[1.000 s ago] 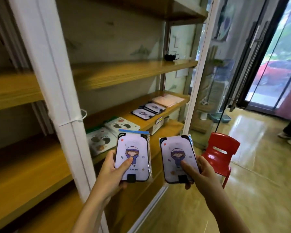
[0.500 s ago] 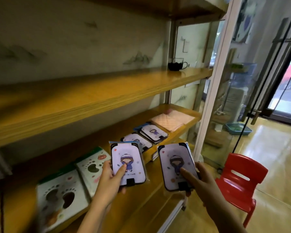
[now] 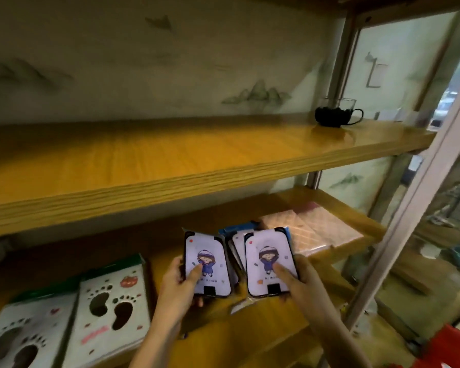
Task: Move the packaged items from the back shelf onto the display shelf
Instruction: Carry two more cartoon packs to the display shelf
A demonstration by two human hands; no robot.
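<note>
Two flat packaged items with the same cartoon print are held up in front of the lower wooden shelf, one in each hand. The left hand is clamped on the left package, thumb across its printed face, fingers behind. The right hand is clamped on the right package in the same way.

Both packages are held with their long axis running from 6 to 12 o'clock, the left one tilted slightly toward 11. The stack of similar packages already lying on the shelf shows between the two, at about 12 o'clock from the grips and just behind them. The right hand appears nearer that stack, so its package is judged likely to be laid down first.

At 8 o'clock from the hands, footprint-patterned packs are seen on the same board; at 2 o'clock, a pink quilted pack.
</note>
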